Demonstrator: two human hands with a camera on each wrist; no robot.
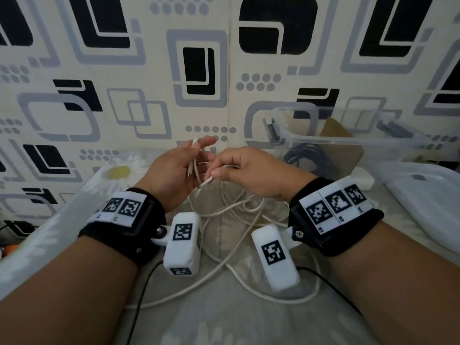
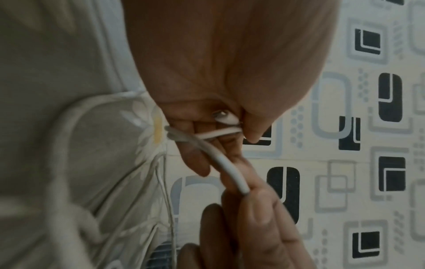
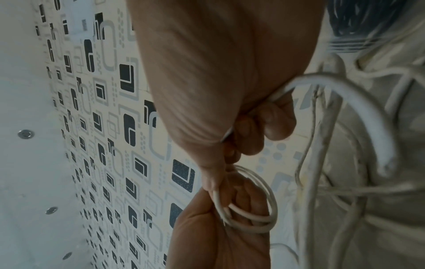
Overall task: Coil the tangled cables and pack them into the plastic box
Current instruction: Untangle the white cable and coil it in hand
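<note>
Just in front of the clear plastic box point(image 1: 353, 143), which already holds a dark coiled cable point(image 1: 305, 158), the left hand point(image 1: 174, 170) pinches small loops of the thin white cable point(image 1: 224, 212) while the right hand point(image 1: 251, 173) grips its next stretch, the rest lying tangled on the grey floral bedding point(image 1: 224, 314).

Two hands, left point(image 1: 174, 170) and right point(image 1: 251, 175), one white cable tangle point(image 1: 231, 212), one plastic box point(image 1: 348, 143), one dark coiled cable point(image 1: 308, 158) inside.
</note>
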